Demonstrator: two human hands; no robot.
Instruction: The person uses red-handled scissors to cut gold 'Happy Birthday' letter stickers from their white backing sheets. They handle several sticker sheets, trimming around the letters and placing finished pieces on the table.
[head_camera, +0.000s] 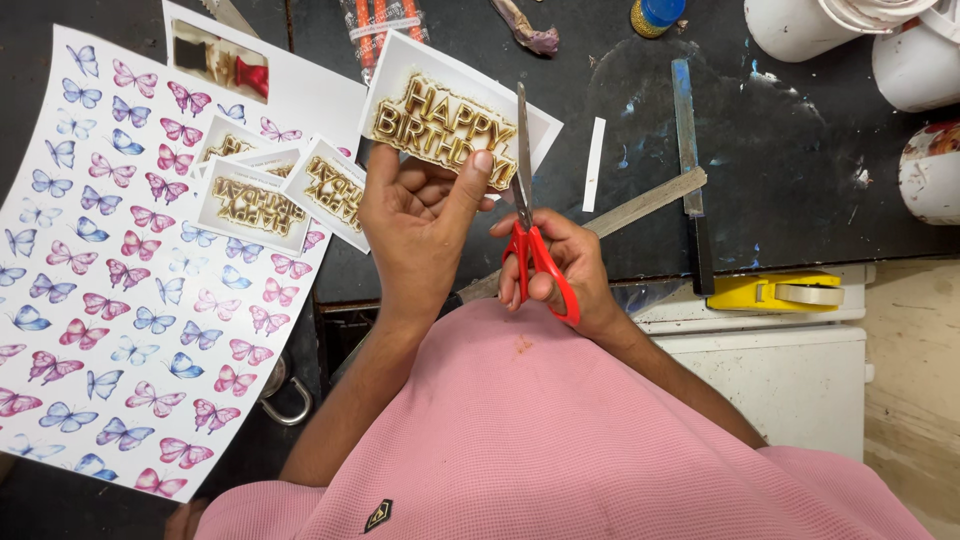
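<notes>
My left hand (415, 225) grips a white printed card with gold lettering (440, 110), thumb pressed on its lower edge. My right hand (565, 265) holds red-handled scissors (530, 225); the blades point up and run along the card's right part. Both hands are above the dark table, just in front of my pink shirt.
A large sheet of pink and blue butterfly stickers (120, 260) lies at the left, with several cut gold-lettered cards (255, 195) on it. A metal ruler (640, 205), a blue-handled tool (688, 150), a yellow tape dispenser (775, 292) and white containers (850, 30) sit to the right.
</notes>
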